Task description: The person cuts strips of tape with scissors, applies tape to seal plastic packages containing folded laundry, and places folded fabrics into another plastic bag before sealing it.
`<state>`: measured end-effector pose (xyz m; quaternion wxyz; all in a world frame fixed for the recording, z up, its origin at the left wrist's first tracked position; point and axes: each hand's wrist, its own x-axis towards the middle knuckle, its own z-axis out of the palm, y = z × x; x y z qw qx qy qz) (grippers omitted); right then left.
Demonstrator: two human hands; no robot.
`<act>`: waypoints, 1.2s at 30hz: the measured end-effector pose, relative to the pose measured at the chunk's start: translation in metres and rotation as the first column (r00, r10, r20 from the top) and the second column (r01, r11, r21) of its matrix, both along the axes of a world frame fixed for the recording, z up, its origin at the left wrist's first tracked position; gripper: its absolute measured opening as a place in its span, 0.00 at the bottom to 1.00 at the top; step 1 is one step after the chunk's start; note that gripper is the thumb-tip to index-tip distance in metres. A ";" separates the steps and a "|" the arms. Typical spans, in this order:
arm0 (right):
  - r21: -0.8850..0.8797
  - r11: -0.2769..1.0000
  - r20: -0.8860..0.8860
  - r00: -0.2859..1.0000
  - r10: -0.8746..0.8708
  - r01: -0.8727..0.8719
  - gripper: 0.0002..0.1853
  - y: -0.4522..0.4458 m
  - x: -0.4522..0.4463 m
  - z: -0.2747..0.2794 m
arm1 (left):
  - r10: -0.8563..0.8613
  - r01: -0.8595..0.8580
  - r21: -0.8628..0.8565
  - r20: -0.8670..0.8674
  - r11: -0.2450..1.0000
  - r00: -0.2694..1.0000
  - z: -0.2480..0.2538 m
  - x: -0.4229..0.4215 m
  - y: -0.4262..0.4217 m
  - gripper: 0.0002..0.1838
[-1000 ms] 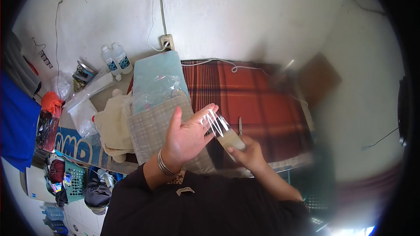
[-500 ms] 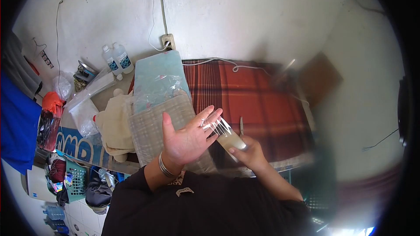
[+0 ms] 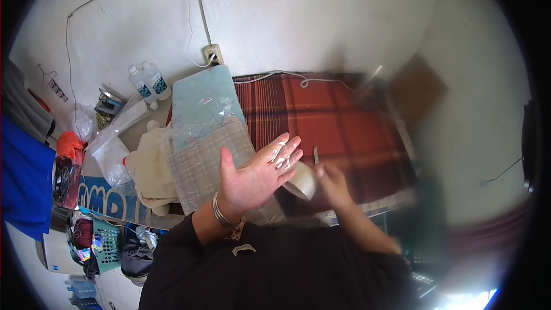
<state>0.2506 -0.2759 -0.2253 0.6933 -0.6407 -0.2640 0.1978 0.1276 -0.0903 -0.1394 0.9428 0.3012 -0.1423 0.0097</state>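
Tape roll (image 3: 303, 181): tilted over the red cloth (image 3: 333, 117), looks like the left fingers carry it.
Left hand (image 3: 252, 181): left of the roll, palm up, fingers wide, clear tape (image 3: 280, 155) across them (shiny stuff, hard to see where it ends). I'd hold those fingers apart so it doesn't fold onto itself.
Right hand (image 3: 333, 185): right of the roll, fingers bunched and blurry, can't tell if they're gripping anything.
Metal tool (image 3: 315, 154): just above the roll, by the right fingertips. IMO go slow, tip away from the left palm.
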 end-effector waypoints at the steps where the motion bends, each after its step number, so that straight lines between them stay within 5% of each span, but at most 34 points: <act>1: -0.222 0.970 0.072 0.994 -0.081 0.095 0.19 0.000 0.015 -0.007 | -0.014 0.015 0.080 -0.011 0.997 1.000 0.001 0.003 0.001 0.67; 3: -0.679 0.705 0.177 0.978 -0.113 0.205 0.22 0.010 0.040 -0.035 | -0.040 0.045 0.156 -0.031 0.987 0.999 -0.001 0.008 0.000 0.66; 4: -0.679 0.703 0.170 0.977 -0.126 0.209 0.22 0.009 0.037 -0.043 | -0.060 0.065 0.172 -0.039 0.983 0.997 -0.004 0.010 0.002 0.64; 6: -0.873 0.373 0.409 0.889 0.208 0.314 0.25 0.011 0.034 -0.056 | -0.073 0.086 0.188 -0.075 0.978 0.994 -0.003 0.013 0.002 0.62; 13: -0.846 0.393 0.468 0.856 0.219 0.361 0.24 -0.039 0.029 -0.070 | -0.084 0.102 0.225 -0.087 0.969 0.993 0.008 0.023 0.013 0.67; 16: -0.831 0.422 0.467 0.866 0.176 0.362 0.20 -0.079 0.029 -0.073 | -0.237 0.249 0.204 -0.084 0.947 0.968 0.007 0.029 0.022 0.67; 25: -0.965 0.117 0.259 0.915 0.310 0.233 0.15 -0.172 0.058 -0.011 | -0.608 0.551 0.350 0.070 0.758 0.791 0.019 0.055 0.033 0.64; 27: -0.832 0.367 0.484 0.868 0.115 0.415 0.16 -0.179 0.046 0.042 | -0.631 0.559 0.377 0.092 0.738 0.771 0.020 0.058 0.034 0.63; 29: -0.712 0.579 0.537 0.840 0.082 0.398 0.19 -0.180 0.040 0.084 | -0.656 0.569 0.403 0.112 0.717 0.747 0.021 0.061 0.033 0.63; 32: -0.662 0.632 0.581 0.808 0.093 0.403 0.22 -0.154 0.002 0.157 | -0.715 0.593 0.460 0.144 0.661 0.684 0.022 0.064 0.028 0.61; 36: -0.626 0.720 0.656 0.702 0.278 0.300 0.23 -0.140 -0.008 0.174 | -0.760 0.610 0.498 0.172 0.616 0.627 0.024 0.063 0.023 0.59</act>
